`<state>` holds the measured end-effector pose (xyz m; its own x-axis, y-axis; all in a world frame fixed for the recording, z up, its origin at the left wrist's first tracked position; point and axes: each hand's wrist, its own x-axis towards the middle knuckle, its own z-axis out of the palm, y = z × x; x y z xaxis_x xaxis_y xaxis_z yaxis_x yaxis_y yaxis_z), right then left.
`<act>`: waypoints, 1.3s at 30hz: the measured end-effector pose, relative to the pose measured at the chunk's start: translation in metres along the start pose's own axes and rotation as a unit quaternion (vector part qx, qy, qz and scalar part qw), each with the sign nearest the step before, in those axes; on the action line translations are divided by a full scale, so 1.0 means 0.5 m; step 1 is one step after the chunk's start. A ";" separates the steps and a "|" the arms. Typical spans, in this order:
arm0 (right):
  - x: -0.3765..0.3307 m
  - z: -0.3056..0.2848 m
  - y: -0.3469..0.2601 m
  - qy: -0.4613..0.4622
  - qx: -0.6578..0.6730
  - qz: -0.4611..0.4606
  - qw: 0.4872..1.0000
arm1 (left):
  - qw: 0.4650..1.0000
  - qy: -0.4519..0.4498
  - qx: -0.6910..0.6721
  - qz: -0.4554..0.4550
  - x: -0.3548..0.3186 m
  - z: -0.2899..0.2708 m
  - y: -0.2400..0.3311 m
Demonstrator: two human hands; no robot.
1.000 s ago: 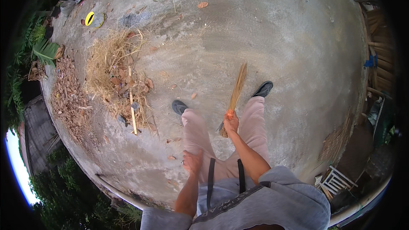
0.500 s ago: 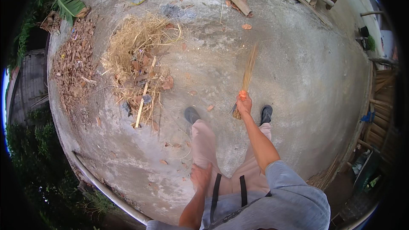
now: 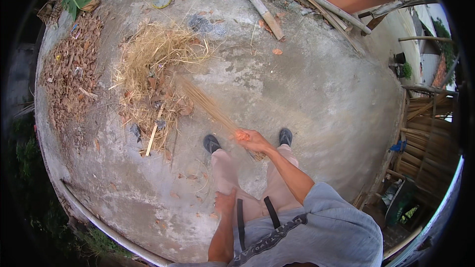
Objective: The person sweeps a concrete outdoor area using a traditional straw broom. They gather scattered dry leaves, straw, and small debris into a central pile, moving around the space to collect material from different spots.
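Just below mid-frame, clamps right hand [image 3: 255, 141] round stick broom [image 3: 210, 107], with long axis slanting up-left from fingers to straw [image 3: 161, 52]; at lower centre, rests farther left hand [image 3: 225, 201] on trouser leg [image 3: 225, 170], grip unclear.

Pale lettering [image 3: 269, 241], on dark band [image 3: 300, 220], across grey shirt [image 3: 341, 220]

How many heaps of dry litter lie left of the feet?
2: a tangled, straw-coloured dry-grass heap near the tan stick broom in the right hand, and a flatter, brown dry-leaf heap farther left.
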<state>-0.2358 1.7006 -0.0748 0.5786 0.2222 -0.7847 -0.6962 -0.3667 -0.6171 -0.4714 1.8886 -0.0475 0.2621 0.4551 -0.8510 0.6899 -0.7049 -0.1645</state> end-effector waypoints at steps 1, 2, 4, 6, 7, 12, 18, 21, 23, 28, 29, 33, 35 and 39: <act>-0.023 -0.061 0.013 0.037 0.026 0.025 0.999 | 1.000 -0.016 -0.002 -0.008 0.002 -0.008 0.006; -0.033 -0.130 0.040 0.084 0.035 0.039 0.995 | 1.000 -0.026 -0.002 -0.010 0.005 -0.013 0.018; -0.017 -0.252 0.084 0.210 0.100 0.044 0.972 | 0.999 -0.039 -0.009 -0.025 0.012 -0.023 0.039; 0.046 -0.398 0.174 0.315 0.105 0.065 0.941 | 0.999 -0.038 -0.004 -0.038 0.018 -0.040 0.075; 0.081 -0.485 0.215 0.351 0.119 0.087 0.925 | 0.998 -0.036 -0.002 -0.047 0.017 -0.049 0.097; 0.286 -0.678 0.214 0.377 0.103 0.171 0.904 | 0.997 -0.023 0.040 -0.069 -0.003 -0.069 0.246; 0.275 -0.600 -0.104 -0.069 -0.127 -0.001 0.989 | 0.990 -0.038 0.063 -0.121 -0.093 -0.065 0.370; 0.216 -0.628 -0.129 -0.007 -0.230 -0.122 0.965 | 0.990 -0.058 0.057 -0.118 -0.118 -0.100 0.422; 0.231 -0.683 -0.246 0.010 -0.240 -0.041 0.970 | 0.987 -0.065 0.044 -0.137 -0.132 -0.107 0.439; 0.476 -0.917 -0.225 0.249 -0.388 0.013 0.887 | 0.990 -0.057 0.064 -0.111 -0.115 -0.112 0.472; 0.498 -0.958 -0.213 0.213 -0.372 0.078 0.900 | 0.989 -0.057 0.069 -0.120 -0.113 -0.115 0.482; 0.363 -1.035 -0.117 0.034 -0.470 0.166 0.866 | 0.985 -0.068 0.056 -0.150 -0.153 -0.149 0.530; 0.232 -1.052 -0.069 0.055 -0.449 0.197 0.870 | 0.987 -0.082 0.027 -0.135 -0.153 -0.173 0.556; 0.041 -1.103 -0.113 0.121 -0.362 0.157 0.911 | 0.989 -0.110 -0.017 -0.098 -0.127 -0.167 0.547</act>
<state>0.0496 1.2278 -0.0243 0.5365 -0.1704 -0.8265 -0.4325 -0.8965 -0.0959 -0.2431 1.7124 0.0032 -0.0294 0.4489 -0.8931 0.7356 -0.5952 -0.3233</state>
